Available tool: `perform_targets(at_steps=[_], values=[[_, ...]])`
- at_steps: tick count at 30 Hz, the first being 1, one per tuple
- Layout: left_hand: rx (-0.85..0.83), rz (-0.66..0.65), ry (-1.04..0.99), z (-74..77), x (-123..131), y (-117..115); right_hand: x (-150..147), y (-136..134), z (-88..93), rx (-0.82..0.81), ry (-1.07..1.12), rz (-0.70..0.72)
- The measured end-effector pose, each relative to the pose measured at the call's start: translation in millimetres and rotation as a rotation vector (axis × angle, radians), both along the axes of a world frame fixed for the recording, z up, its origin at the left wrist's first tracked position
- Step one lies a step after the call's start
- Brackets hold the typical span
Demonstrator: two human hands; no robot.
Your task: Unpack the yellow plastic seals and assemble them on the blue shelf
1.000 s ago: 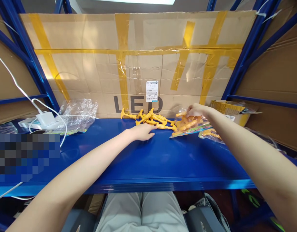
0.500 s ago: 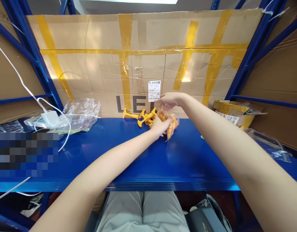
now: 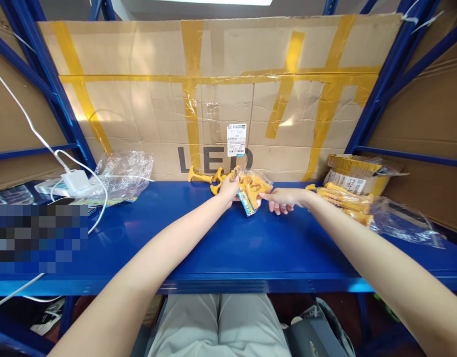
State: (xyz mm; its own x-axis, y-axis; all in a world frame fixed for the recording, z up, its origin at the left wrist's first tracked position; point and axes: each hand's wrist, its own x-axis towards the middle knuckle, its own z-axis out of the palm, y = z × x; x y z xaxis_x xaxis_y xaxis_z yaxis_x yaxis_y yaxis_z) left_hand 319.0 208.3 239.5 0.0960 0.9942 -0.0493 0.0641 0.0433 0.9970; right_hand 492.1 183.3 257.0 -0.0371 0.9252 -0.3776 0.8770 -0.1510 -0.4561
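"What does the person's left grip (image 3: 229, 189) hold?"
"A clear plastic bag (image 3: 246, 202) of yellow plastic pieces (image 3: 261, 186), at the glossy blue metal table (image 3: 213, 243)."
"And the right grip (image 3: 286, 198)?"
"Loosely spread, at the bag's right side."

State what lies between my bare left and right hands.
In the head view, a clear plastic bag of yellow pieces with a multicoloured printed strip lies between the left hand and right hand.

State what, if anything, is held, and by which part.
The left hand seems to hold the clear bag by its left side; whether the right hand grips is unclear.
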Motion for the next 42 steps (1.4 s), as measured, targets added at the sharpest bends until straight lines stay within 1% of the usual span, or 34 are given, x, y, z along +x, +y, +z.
perform_targets(at_steps=[2, 4, 5, 7, 9, 13, 15, 19, 21, 23, 25, 27, 29, 32, 34, 36, 39, 42], values=[[0.003, 0.003, -0.032, -5.0, 5, 1, -2, -3, -14.8, -0.007, 0.366, -0.058], [0.02, 0.004, -0.043, -10.7, 11, 1, -10, -7, -21.5, -0.025, 0.672, -0.105], [0.032, 0.002, -0.037, -13.3, 14, 1, -16, -9, -22.1, -0.015, 0.787, -0.13], [0.05, -0.007, -0.019, -16.3, 17, 0, -26, -12, -20.1, 0.07, 0.949, -0.197], [0.04, -0.026, -0.022, -15.2, 17, 0, -34, -14, -16.1, 0.183, 1.019, -0.257], [-0.064, -0.085, -0.096, -2.2, 1, 9, -34, -7, -9.8, 0.328, 0.977, -0.309], [-0.112, -0.087, -0.075, 4.4, -11, 19, -30, 0, -7.9, 0.397, 0.94, -0.323], [-0.115, -0.139, 0.13, 8.4, -34, 41, -22, 18, -6.9, 0.541, 0.897, -0.301], [-0.11, -0.185, 0.229, 8.2, -43, 47, -20, 27, -8.2, 0.591, 0.847, -0.31], [-0.132, -0.204, 0.261, 10.0, -49, 49, -21, 32, -9.3, 0.624, 0.815, -0.34], [-0.136, -0.171, 0.207, 14.6, -52, 47, -23, 34, -8.1, 0.658, 0.824, -0.378], [-0.1, -0.105, 0.104, 21.3, -52, 45, -27, 34, -3.0, 0.695, 0.86, -0.416], [-0.065, -0.064, -0.009, 28.6, -50, 43, -30, 35, 5.8, 0.749, 0.909, -0.461], [-0.038, -0.068, -0.179, 39.0, -44, 41, -31, 43, 22.0, 0.845, 0.964, -0.491], [-0.019, -0.056, -0.276, 45.2, -40, 42, -29, 52, 31.3, 0.922, 0.939, -0.46], [0.007, -0.011, -0.337, 51.3, -37, 45, -26, 61, 38.5, 1.02, 0.845, -0.401], [0.064, 0.063, -0.353, 60.2, -37, 51, -24, 68, 46.1, 1.147, 0.642, -0.298], [0.16, 0.099, -0.34, 66.9, -43, 57, -26, 68, 51.9, 1.266, 0.494, -0.184]])
